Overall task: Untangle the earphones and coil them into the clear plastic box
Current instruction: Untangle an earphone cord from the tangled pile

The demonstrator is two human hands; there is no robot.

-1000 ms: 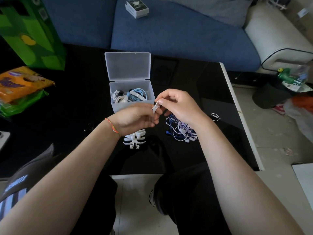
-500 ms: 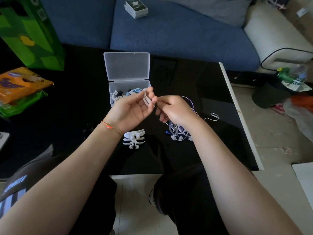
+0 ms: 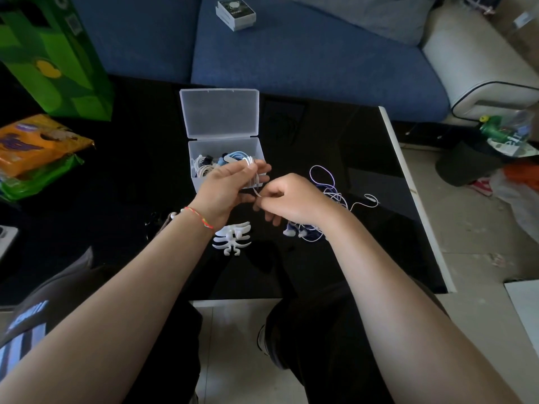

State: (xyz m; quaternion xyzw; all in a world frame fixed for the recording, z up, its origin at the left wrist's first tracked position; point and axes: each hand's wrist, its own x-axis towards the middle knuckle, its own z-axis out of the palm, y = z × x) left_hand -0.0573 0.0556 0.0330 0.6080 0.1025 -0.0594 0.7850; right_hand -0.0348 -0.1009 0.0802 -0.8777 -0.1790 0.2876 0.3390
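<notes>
Since a second ago, both hands have shifted: the left hand (image 3: pixel 230 188) now rises in front of the clear plastic box (image 3: pixel 224 132) with white earphone cord (image 3: pixel 253 170) looped round its fingers, and the right hand (image 3: pixel 291 199) has dropped lower and nearer, its thumb and forefinger pinching the same cord just beside the left palm. Loops of cord run upright across the left fingers, their long axis pointing far to near. Right of the hands, the tangled earphones (image 3: pixel 329 196) lie spread on the black glass table (image 3: pixel 335 141), one white strand trailing right to an inline remote (image 3: pixel 372 198). Open with its lid tipped back toward the far side, the box holds coiled white and blue earphones. A white fishbone cord winder (image 3: pixel 232 238) lies flat near the left wrist. Snack bags (image 3: pixel 38 147) and a green carton (image 3: pixel 58 59) sit at the table's left; a blue sofa (image 3: pixel 291 53) with a small box (image 3: pixel 235 13) stands beyond, tiled floor to the right.
</notes>
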